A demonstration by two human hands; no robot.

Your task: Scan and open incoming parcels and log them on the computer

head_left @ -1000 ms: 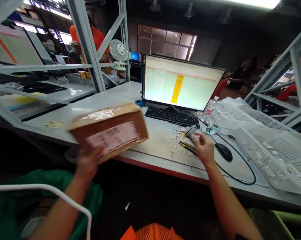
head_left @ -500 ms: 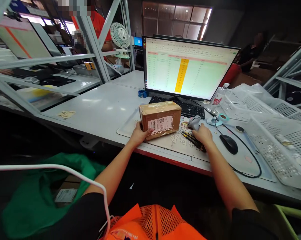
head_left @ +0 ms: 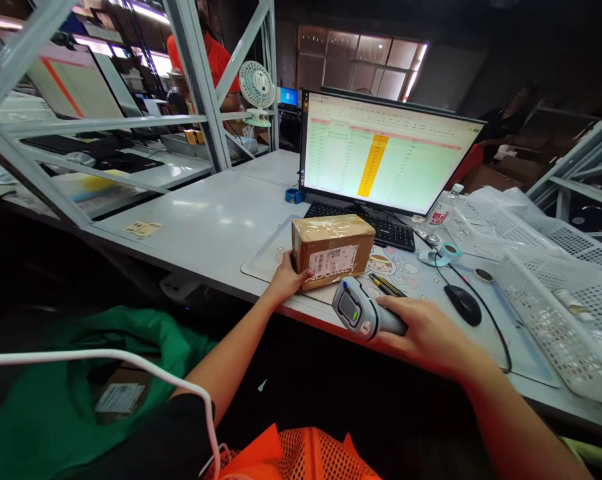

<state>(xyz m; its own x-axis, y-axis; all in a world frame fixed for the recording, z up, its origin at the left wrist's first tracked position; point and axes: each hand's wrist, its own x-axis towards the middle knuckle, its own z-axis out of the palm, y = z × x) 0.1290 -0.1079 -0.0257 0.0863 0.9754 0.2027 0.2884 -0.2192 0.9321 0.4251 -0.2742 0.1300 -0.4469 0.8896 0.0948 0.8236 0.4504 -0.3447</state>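
A taped brown cardboard box (head_left: 333, 250) with a white printed label on its near side rests on the desk mat. My left hand (head_left: 287, 281) grips its left lower corner, thumb on the label side. Wrapped round the handle of a grey barcode scanner (head_left: 355, 310), my right hand (head_left: 421, 330) holds it raised in front of the box, off the mat. A green light shows on the scanner's top. Behind the scanner lie yellow-and-black pens or cutters (head_left: 387, 285), partly covered.
A keyboard (head_left: 393, 233) and a monitor (head_left: 381, 160) stand behind the box. To the right are a mouse (head_left: 463, 304), a tape roll (head_left: 449, 252) and white perforated baskets (head_left: 555, 320). A green bag (head_left: 171, 347) sits low at left. Another person (head_left: 213, 60) stands beyond the metal frame.
My right hand has lifted the scanner off the mat and brought it toward me, before the box. My left hand keeps its hold on the box. The view has shifted slightly.
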